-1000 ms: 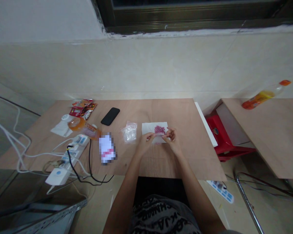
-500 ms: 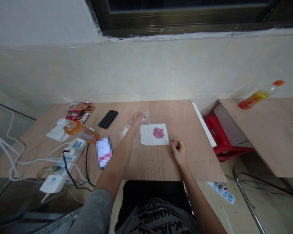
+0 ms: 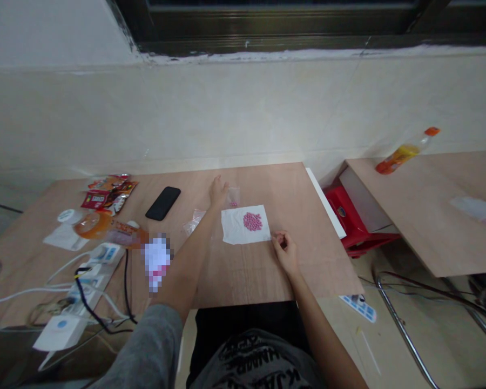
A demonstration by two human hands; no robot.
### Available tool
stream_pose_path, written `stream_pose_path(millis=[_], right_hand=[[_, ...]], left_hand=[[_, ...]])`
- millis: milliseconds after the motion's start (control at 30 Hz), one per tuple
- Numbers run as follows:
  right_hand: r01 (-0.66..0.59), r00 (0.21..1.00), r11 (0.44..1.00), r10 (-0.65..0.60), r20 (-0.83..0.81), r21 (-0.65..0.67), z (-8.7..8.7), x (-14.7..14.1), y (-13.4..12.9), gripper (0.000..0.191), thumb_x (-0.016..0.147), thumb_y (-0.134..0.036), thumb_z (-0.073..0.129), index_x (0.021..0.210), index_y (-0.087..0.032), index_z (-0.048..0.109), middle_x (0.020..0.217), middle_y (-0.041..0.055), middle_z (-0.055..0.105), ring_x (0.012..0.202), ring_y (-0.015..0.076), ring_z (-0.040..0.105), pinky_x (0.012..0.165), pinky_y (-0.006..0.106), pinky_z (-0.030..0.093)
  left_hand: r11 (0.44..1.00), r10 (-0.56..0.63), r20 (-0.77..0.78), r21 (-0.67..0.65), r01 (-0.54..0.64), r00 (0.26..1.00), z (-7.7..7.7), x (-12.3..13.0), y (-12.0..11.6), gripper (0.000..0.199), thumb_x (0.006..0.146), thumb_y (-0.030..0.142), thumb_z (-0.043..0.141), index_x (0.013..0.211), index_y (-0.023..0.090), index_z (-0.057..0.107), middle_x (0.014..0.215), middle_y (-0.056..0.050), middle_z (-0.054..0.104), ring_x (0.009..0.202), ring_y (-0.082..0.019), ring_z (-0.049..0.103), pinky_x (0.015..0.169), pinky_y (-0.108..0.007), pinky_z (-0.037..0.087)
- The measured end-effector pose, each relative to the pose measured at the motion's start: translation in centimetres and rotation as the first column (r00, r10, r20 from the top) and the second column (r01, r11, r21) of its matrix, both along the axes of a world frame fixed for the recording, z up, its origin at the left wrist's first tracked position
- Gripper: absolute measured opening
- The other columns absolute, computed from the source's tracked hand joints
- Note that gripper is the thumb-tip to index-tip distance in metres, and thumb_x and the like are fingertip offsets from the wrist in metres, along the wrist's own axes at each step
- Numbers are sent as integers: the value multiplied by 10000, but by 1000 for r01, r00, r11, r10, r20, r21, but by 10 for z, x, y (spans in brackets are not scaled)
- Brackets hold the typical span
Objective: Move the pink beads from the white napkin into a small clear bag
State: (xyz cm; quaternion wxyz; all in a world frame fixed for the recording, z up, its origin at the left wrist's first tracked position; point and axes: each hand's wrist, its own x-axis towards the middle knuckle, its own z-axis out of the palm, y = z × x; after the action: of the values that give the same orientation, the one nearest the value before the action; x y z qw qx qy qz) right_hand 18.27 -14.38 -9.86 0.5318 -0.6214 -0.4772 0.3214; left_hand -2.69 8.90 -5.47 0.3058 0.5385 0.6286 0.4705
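Note:
My left hand (image 3: 218, 191) is over the far middle of the table, fingers stretched out and nothing seen in them. Just right of it lies a small clear plastic bag (image 3: 234, 196) with a few pink beads at its lower end. A white paper sheet (image 3: 231, 229) carries a round cluster of pink beads (image 3: 252, 221). My right hand (image 3: 285, 252) rests by the sheet's lower right corner, its fingers curled in a pinch; whatever they hold is too small to make out. More clear plastic bags (image 3: 192, 220) lie partly behind my left forearm.
On the left are a black phone (image 3: 163, 203), red snack packets (image 3: 107, 193), an orange drink bottle (image 3: 105, 228), a blurred-out item (image 3: 157, 259) and a power strip (image 3: 93, 281) with cables. A red stool (image 3: 344, 216) and another table (image 3: 425, 216) with a bottle (image 3: 403, 154) are rightward.
My left hand has come off the small bag and shifted slightly away, leaving it on the table. My right hand keeps its place by the sheet. The whole view has turned a little to the right.

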Motion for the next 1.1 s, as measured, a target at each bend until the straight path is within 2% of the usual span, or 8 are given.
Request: stream_pose_path(millis=[100,200,333,433,600,833,967,1100], right_hand=[[1,1000,1000,-1,9,-10,1,-1,1,224,827,-374,567,944,-187,603,665,-33,499,624,148,486,609,278,420],[-7,1000,1000,7,18,-17,1,-1,1,223,828,-368,560,955,-189,606,661,-33,499,620,149,484,605,277,419],[-26,998,1000,27,49,-16,-2,0,1,220,837,-363,545,951,-188,610,678,-25,515,633,151,491,617,279,423],[-28,997,1000,29,76,-11,-5,1,1,218,838,-362,541,947,-187,613,675,-23,520,635,152,494,621,282,425],[-35,997,999,36,74,-14,-6,1,2,217,840,-362,536,939,-184,612,666,-29,512,618,149,493,604,278,421],[-33,995,999,35,90,-18,-8,1,2,233,834,-370,533,940,-183,623,669,-24,525,615,152,492,601,279,418],[-37,995,999,39,87,-21,-7,0,3,252,840,-397,532,938,-183,623,676,-14,536,628,161,502,606,284,423],[-42,995,999,43,84,-23,-6,0,3,247,848,-402,531,920,-186,625,686,-7,548,629,165,513,609,287,425]], left_hand=[[988,31,-145,156,-8,989,12,-16,-27,364,810,224,604,1169,171,573,1265,-118,586,1193,-229,526,1045,-359,381],[972,131,-186,216,-90,974,22,-40,-76,323,849,316,573,1145,188,590,1205,-96,606,1108,-220,565,1005,-358,423],[934,342,-208,178,-308,916,22,-68,-145,388,858,366,560,1201,187,549,1231,-101,589,1078,-229,577,981,-383,451],[916,400,-309,104,-387,863,15,-77,-174,527,815,406,622,1268,167,498,1267,-135,561,1139,-272,558,1012,-428,434],[864,465,-391,8,-503,794,4,-71,-175,765,752,493,697,1350,110,415,1349,-220,472,1291,-352,445,1069,-502,375],[810,530,-447,17,-586,720,-7,-64,-153,846,717,544,708,1386,152,369,1400,-225,399,1302,-397,417,1030,-588,371],[816,514,-493,28,-577,702,-5,-63,-146,823,719,494,707,1391,164,365,1420,-226,382,1315,-406,396,1029,-604,361],[834,489,-511,34,-551,707,5,-60,-148,769,730,406,697,1382,156,376,1403,-223,400,1292,-393,425,1017,-594,375]])
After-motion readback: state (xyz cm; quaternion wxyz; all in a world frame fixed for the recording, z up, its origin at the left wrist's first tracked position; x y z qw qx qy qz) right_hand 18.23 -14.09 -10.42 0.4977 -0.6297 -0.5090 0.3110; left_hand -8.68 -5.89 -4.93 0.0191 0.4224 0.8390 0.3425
